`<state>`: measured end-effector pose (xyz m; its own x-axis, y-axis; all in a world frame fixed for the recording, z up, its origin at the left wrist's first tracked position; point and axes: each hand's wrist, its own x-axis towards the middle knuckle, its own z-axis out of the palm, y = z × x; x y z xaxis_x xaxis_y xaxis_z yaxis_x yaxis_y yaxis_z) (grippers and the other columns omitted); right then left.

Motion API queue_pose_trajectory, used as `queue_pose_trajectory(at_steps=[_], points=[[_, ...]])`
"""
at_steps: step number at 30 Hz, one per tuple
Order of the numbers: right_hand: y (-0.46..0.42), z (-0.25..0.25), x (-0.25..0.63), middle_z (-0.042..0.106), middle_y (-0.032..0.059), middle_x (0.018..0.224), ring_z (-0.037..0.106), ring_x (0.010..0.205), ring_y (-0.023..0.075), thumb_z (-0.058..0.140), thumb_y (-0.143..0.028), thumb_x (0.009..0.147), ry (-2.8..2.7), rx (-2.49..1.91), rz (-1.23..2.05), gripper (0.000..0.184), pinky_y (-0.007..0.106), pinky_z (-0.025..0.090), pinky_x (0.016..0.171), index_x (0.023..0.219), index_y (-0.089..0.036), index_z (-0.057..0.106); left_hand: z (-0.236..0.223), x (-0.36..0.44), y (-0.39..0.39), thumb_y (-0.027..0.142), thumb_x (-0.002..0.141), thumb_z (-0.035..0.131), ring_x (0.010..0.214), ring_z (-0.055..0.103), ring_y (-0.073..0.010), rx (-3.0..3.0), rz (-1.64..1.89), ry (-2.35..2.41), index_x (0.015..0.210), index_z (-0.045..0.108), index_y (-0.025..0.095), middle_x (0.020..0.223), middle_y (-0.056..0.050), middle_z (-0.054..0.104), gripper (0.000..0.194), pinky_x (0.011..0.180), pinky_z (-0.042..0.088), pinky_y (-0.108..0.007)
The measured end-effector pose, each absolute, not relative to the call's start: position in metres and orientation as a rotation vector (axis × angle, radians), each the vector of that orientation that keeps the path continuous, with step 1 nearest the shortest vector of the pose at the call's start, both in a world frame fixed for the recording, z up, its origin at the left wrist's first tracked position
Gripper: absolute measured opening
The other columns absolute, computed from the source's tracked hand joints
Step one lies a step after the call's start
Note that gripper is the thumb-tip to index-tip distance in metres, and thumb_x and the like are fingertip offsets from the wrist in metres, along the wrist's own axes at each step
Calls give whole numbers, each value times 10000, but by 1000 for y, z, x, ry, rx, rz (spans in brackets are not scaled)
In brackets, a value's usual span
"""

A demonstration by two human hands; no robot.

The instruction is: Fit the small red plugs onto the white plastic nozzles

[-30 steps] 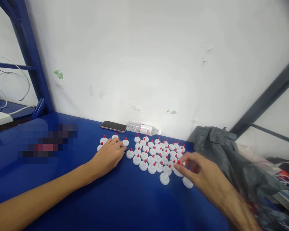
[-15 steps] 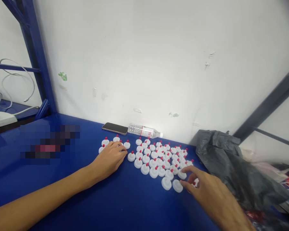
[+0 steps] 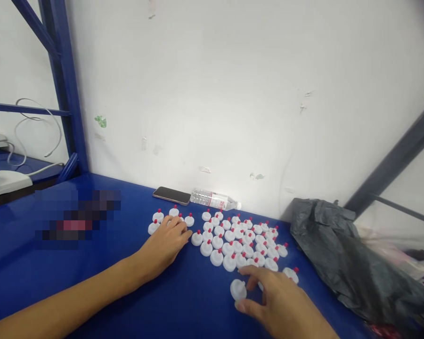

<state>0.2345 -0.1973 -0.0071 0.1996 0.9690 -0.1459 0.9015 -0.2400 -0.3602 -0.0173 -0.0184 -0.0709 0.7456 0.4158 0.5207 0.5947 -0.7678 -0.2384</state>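
Palm down on the blue table, my left hand (image 3: 167, 239) rests over the left cluster of white round caps, its fingers bent and loosely apart. Nothing shows in its grip, though its underside is hidden. Beside it stand white caps with red tips (image 3: 197, 238). At the near right, my right hand (image 3: 265, 294) has thumb and index finger spread around a white cap without a red tip (image 3: 238, 290). A gap shows between both fingertips and that cap. Partly hidden by this hand is another white cap. Several red-tipped caps (image 3: 229, 262) stand grouped just beyond.
A phone (image 3: 171, 195) and a clear plastic bottle (image 3: 215, 200) lie along the wall. On the right, a dark grey plastic bag (image 3: 332, 245) borders the table (image 3: 183, 301). A blue metal frame (image 3: 65, 84) rises at the left, near a pixelated patch.
My right hand has moved left and nearer, to the untipped cap. My left hand stays over its cluster. The camera view has shifted slightly.
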Motion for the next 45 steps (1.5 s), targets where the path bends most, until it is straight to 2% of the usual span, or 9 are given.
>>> queue_pose_trajectory(at_steps=[6,12,16,22,25,29,32,38,45], points=[[-190,-10,216,782,-42,964,719,795,206,745,-338,661,-1850,-2294,467,265,300,499,796,926,-344,733,-67,-17,-21,184,913,658,922,550,-252,-2562,-620,-824,889,714,220,923,-41,682,72,801,348,-395],[-189,-15,217,773,-46,724,752,730,240,692,-374,767,-1913,-2078,298,239,306,554,654,1004,-378,723,-57,-18,-27,115,965,525,941,578,-242,-2674,-758,-854,967,714,208,948,-48,705,211,867,396,-417],[-187,-16,213,807,4,1004,775,840,238,591,-398,906,-1929,-1798,-39,286,381,629,818,1157,-335,713,-42,-16,-43,173,1019,470,996,607,-218,-2850,-1205,-830,1139,726,234,1037,-56,724,289,921,463,-402],[-185,-6,197,753,32,1211,750,1064,233,510,-331,983,-2024,-1630,-215,325,359,653,843,1265,-315,672,-32,-9,-70,338,965,629,940,705,-189,-3200,-1820,-905,993,778,262,994,-18,779,170,883,570,-314],[-184,-7,195,741,33,1259,735,1116,254,550,-359,971,-2083,-1605,-237,385,355,664,799,1347,-327,625,-31,-7,-77,386,941,658,938,729,-186,-3220,-1817,-1028,983,797,293,1003,4,798,172,889,584,-295],[-182,-7,193,750,59,1237,779,945,261,649,-386,915,-2075,-1645,-237,468,385,671,768,1375,-307,606,-29,-7,-81,380,920,680,934,742,-187,-3264,-1738,-1091,970,809,289,989,6,810,165,895,588,-286],[-181,-3,189,764,54,1182,780,880,258,693,-333,877,-2002,-1645,-239,407,383,673,721,1282,-306,665,-27,-7,-81,379,901,698,887,751,-182,-3321,-1742,-1076,948,812,294,942,16,813,149,871,592,-275],[-181,3,184,761,18,1152,768,997,246,668,-285,892,-1935,-1472,-156,318,346,685,762,1205,-328,694,-23,-7,-82,365,860,726,891,750,-191,-3375,-1697,-1156,976,801,279,928,17,812,163,876,587,-280],[-178,-5,189,799,-4,1148,784,980,240,741,-303,870,-1969,-1290,-163,414,359,664,885,1280,-309,677,-35,-8,-82,403,1020,468,789,691,-179,-3310,-1437,-899,887,735,274,843,1,768,325,765,561,-277]])
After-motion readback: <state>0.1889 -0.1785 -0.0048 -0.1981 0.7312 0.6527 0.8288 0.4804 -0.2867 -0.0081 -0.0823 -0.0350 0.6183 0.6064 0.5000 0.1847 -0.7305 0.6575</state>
